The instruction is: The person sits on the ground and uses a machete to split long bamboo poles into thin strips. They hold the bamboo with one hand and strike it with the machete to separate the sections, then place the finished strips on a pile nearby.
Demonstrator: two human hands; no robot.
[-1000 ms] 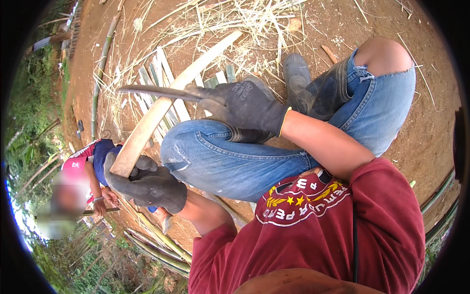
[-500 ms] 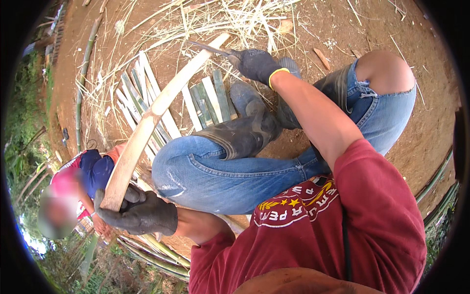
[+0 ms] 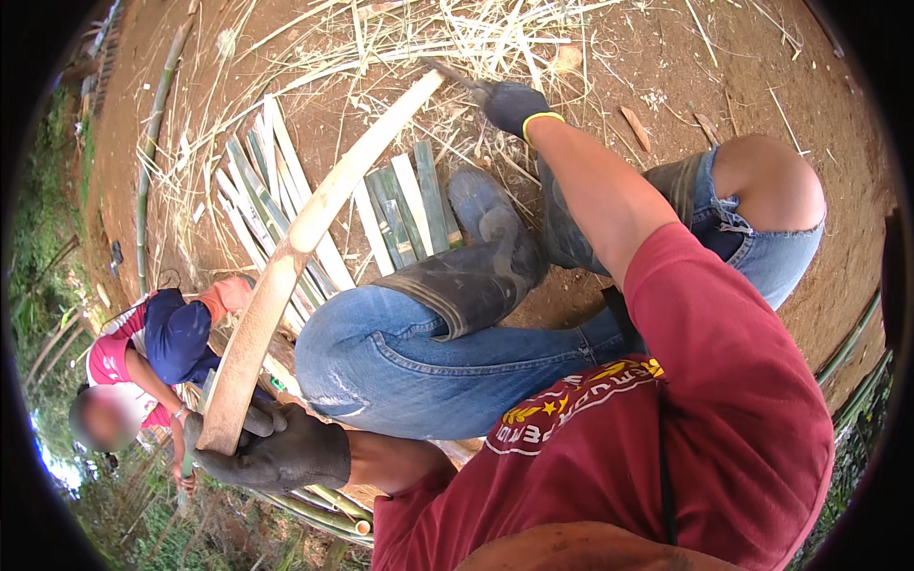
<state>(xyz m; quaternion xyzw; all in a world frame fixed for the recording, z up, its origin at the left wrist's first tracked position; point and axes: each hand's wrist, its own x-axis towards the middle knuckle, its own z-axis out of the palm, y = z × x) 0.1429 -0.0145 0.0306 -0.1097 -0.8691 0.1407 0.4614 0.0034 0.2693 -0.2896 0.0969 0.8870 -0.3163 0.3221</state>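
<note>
A long, pale split bamboo strip (image 3: 314,224) runs slantwise from the lower left to the top middle, past my left knee. My gloved left hand (image 3: 281,449) is closed around its near end, the thumb up beside the strip. My gloved right hand (image 3: 514,108), with a yellow cuff, is closed on the handle of a knife (image 3: 455,74). The dark blade is at the strip's far tip; I cannot tell whether it touches. The handle is mostly hidden in my fingers.
Cut bamboo slats (image 3: 409,205), green and pale, lie on the ground beyond my boots. Thin shavings (image 3: 476,43) cover the soil at the top. A co-worker (image 3: 143,352) crouches at the left. A green bamboo pole (image 3: 152,143) lies farther left, more poles (image 3: 324,509) below.
My right hand and the knife have moved right and slightly away, from across the strip to its far tip. My left hand keeps its hold, slightly lower. The co-worker's posture has shifted.
</note>
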